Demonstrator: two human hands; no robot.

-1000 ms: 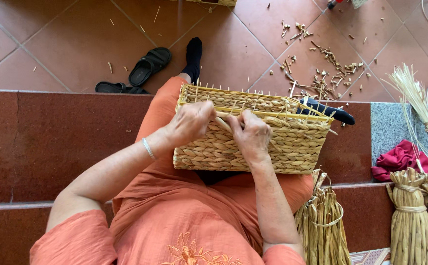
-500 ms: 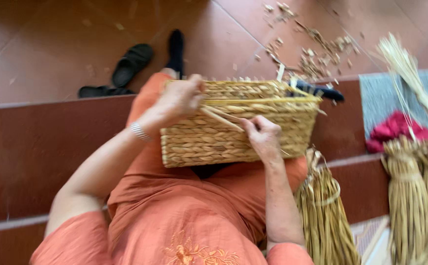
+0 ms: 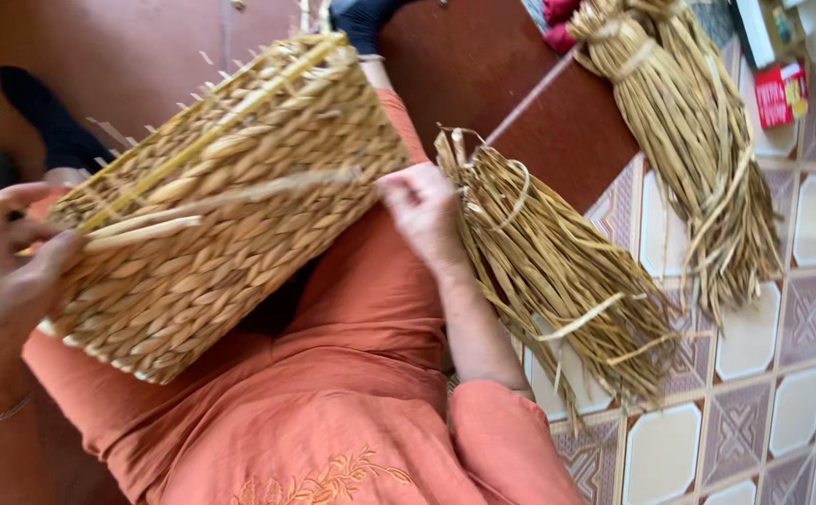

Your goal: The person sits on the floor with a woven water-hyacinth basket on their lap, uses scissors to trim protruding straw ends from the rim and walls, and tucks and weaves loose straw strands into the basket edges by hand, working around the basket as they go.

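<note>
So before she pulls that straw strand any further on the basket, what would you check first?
1. Woven basket resting on the lap: ok, lying tilted across the orange clothing.
2. Left hand steadying the basket's end: ok, fingers on its rim.
3. Right hand pinching the loose strand: cannot tell, motion blur.
4. Strand lying free across the weave: ok, no visible snag.
5. Spare straw bundle beside the right forearm: ok.
6. Second bundle on the tiled floor: ok, farther off.

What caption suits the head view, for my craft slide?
Both hands, left hand and right hand, grip a woven basket on the lap.
</note>
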